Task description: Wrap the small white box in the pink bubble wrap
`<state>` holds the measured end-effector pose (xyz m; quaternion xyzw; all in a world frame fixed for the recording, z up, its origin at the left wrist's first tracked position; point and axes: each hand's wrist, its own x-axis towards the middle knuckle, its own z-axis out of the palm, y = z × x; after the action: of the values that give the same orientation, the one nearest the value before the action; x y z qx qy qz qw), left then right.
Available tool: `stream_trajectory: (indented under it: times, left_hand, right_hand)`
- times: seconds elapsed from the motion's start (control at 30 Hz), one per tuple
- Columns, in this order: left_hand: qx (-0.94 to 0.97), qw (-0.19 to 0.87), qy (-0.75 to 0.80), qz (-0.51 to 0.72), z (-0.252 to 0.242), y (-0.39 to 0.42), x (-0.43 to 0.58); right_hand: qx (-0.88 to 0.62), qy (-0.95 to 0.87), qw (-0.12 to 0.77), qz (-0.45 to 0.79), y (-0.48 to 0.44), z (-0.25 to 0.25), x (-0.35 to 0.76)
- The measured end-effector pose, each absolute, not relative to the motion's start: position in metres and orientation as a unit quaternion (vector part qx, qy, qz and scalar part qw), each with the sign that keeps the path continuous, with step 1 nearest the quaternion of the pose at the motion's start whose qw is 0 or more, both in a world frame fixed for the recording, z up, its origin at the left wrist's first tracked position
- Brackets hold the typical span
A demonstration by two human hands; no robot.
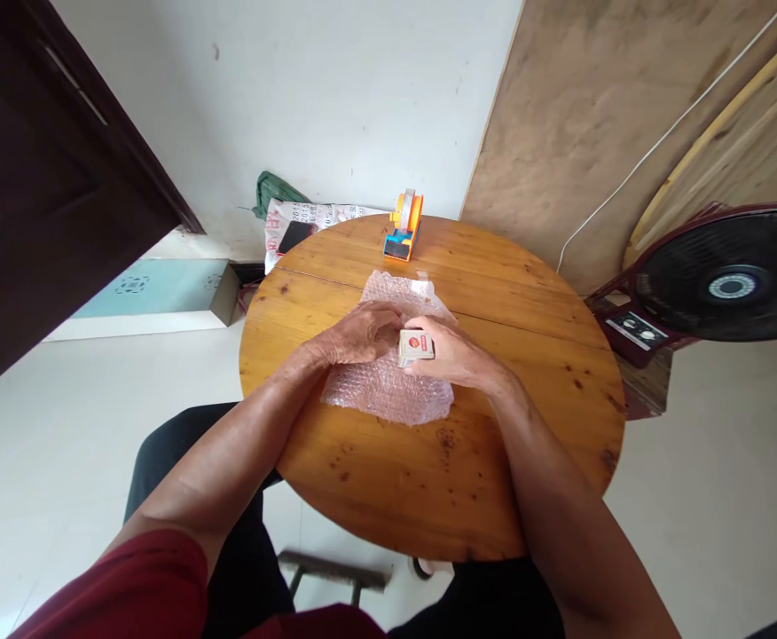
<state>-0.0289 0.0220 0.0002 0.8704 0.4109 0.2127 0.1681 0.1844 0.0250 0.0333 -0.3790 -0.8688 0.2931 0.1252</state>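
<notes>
Small box point(416, 347), pale with a red mark on top: lies on a sheet of bubble wrap point(388, 390) near the middle of the round wooden bench point(428, 479). Gripped from the right by the right hand point(459, 357), fingers closed around its far side, thumb seemingly on the near edge, though hard to tell at this size. Flanked on the left by the left hand point(362, 333), palm down on the wrap, fingers curled just beside the box; whether pinching the wrap or only pressing it, cannot tell. Wrap crumpled, spreads out past both hands. Farther back on the bench, well apart from the hands: orange and blue tape dispenser point(403, 226), upright. Off the bench to the right, dark fan point(727, 284); behind the bench, printed bag point(302, 226) against the wall.
</notes>
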Motion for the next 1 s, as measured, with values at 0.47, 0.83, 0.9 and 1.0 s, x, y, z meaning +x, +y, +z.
stream_trajectory:
  times: [0.47,0.83,0.9,1.0]
  left_hand:
    - [0.865,0.174,0.415,0.223,-0.006,0.024,-0.032]
    - [0.867,0.177,0.415,0.214,-0.005,0.024,-0.033]
    - [0.864,0.178,0.421,0.211,-0.004,0.024,-0.033]
    - [0.861,0.183,0.425,0.21,-0.001,0.022,-0.032]
  right_hand:
    - [-0.439,-0.864,0.113,0.217,0.02,0.033,0.174]
    - [-0.403,-0.887,0.071,0.213,0.019,0.043,0.178]
    - [-0.399,-0.889,0.078,0.209,0.02,0.041,0.178]
    - [-0.395,-0.891,0.08,0.208,0.021,0.039,0.178]
